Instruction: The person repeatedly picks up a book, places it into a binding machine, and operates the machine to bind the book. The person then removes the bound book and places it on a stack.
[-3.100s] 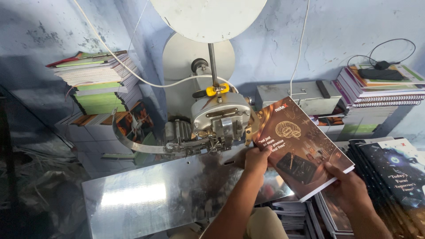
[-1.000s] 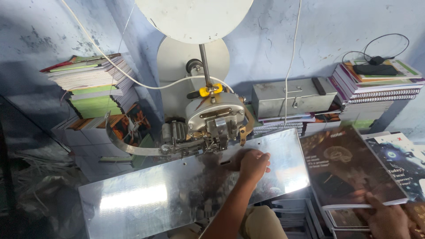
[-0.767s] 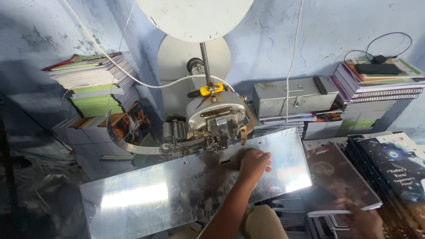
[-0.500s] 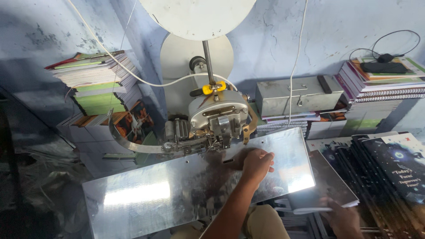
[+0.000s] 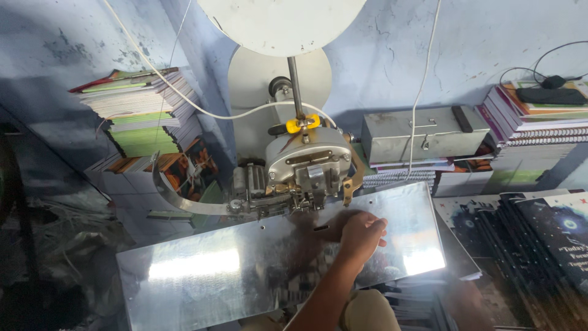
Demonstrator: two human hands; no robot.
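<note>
My left hand [image 5: 361, 236] rests on the shiny metal table plate [image 5: 245, 276] of a wire stitching machine [image 5: 303, 168], just in front of its stitching head, with the fingers loosely bent and nothing in them. My right hand [image 5: 462, 300] is a dark blur low at the right, below the plate's edge, over the book piles; what it holds is unclear. A dark-covered book [image 5: 456, 214] lies flat beside the plate's right edge, partly under it. More dark books [image 5: 551, 245] lie fanned out at the right.
A large white wire spool [image 5: 282, 24] hangs over the machine. A grey metal box [image 5: 422, 132] sits behind on notebooks. Tall stacks of notebooks stand at the left [image 5: 144, 113] and at the far right [image 5: 539, 119]. White cords run along the blue wall.
The dark book that both hands held at the machine head went right and down onto the pile in my right hand. My left hand settled on the plate and stayed.
</note>
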